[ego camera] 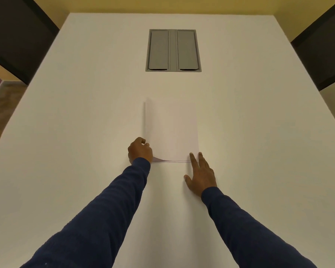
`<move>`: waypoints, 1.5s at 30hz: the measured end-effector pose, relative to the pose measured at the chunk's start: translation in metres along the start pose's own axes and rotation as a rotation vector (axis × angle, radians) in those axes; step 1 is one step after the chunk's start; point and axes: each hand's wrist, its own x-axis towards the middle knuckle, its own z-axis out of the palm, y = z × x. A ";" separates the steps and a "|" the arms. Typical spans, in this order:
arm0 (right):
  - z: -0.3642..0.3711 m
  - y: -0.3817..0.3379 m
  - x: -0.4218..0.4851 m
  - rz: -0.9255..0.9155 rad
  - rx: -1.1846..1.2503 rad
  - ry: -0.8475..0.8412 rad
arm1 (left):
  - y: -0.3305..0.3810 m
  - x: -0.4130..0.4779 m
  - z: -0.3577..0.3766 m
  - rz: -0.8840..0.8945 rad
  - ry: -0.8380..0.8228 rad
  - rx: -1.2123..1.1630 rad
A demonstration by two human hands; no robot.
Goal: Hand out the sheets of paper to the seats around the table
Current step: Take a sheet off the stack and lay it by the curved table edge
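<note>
White tabletop (pixel 66 132) across nearly the whole frame, edges curving off at lower left. Dark chair backs at upper left (pixel 17 35) and upper right (pixel 321 51), tucked against the table's sides. Grey cable hatch (pixel 173 50) with two closed flaps, upper centre, set flush into the surface. Navy sleeves (pixel 108 209) reaching up from the bottom corners. Stack of paper sheets (pixel 171 130) at centre, well below the hatch, lying flat except for the near left corner, curled up off the sheets beneath. Left hand (pixel 140 151) curled, pinching that lifted corner of the top sheet. Right hand (pixel 200 175) flat and spread, fingertips (pixel 191 156) pressing the stack's near right corner, holding nothing.
</note>
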 end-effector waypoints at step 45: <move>-0.064 0.117 -0.280 0.444 1.557 0.378 | 0.003 -0.274 0.000 0.012 -0.377 -0.744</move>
